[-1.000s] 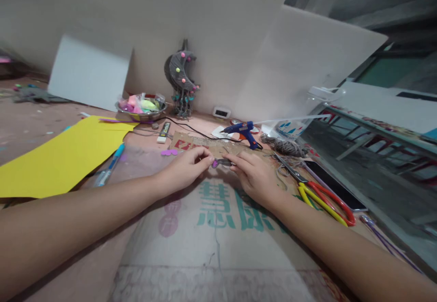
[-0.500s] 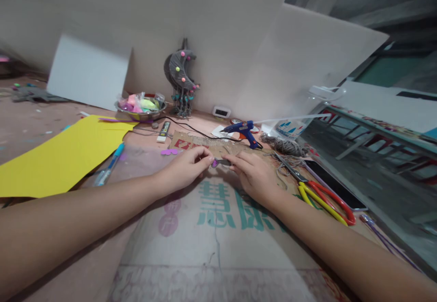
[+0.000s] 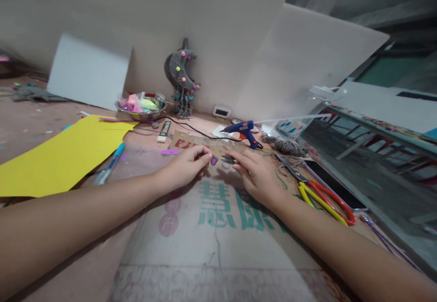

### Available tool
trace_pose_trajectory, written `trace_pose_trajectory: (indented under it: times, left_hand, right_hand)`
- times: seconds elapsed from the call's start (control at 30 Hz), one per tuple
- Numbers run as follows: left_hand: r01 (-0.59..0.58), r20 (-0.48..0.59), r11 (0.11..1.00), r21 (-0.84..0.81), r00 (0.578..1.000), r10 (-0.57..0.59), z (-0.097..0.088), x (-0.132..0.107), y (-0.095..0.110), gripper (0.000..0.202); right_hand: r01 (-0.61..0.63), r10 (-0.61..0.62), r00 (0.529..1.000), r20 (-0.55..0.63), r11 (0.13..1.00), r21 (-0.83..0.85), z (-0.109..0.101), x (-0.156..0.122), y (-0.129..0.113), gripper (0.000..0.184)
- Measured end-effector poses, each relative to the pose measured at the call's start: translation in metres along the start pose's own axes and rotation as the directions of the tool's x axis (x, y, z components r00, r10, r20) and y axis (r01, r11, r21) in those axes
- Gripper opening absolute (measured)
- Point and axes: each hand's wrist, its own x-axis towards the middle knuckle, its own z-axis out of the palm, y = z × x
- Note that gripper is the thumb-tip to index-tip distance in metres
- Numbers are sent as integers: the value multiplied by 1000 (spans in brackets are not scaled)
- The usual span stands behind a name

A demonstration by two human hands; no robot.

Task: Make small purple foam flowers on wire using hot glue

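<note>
Purple cutout [image 3: 214,160]: located at the middle of the table, over the printed cardboard [image 3: 218,229]. From the left I see yellow paper [image 3: 64,156] and a blue pen [image 3: 109,164]; my left hand [image 3: 184,168], fingers pinched narrow on the cutout; my right hand [image 3: 256,174], fingers closed on a small dark tool [image 3: 227,159] just beside it; red-and-yellow scissors [image 3: 324,197] lying further right.

A yellow paper sheet [image 3: 64,154] lies left, a blue glue gun [image 3: 243,131] farther back, red-and-yellow scissors [image 3: 324,198] beside a phone [image 3: 333,185].
</note>
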Motion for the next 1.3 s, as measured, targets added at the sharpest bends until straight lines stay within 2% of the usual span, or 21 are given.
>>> trace_pose_trajectory:
  times: [0.17,0.6,1.1,1.3]
  left_hand:
    - [-17,7,1000,-9,1000,17,0,0,-1,24]
    - [-86,14,994,69,996,85,-2,0,-5,24]
    - [-81,21,995,65,997,80,-2,0,-3,24]
    - [-87,12,993,77,996,87,-2,0,-3,24]
  right_hand:
    - [57,-57,998,1,997,-53,1,0,-2,30]
    - [63,-62,998,18,994,-90,1,1,-2,29]
    - [100,-101,995,-6,989,-112,3,2,-1,29]
    - [44,-45,999,-5,996,-80,2,1,-1,29]
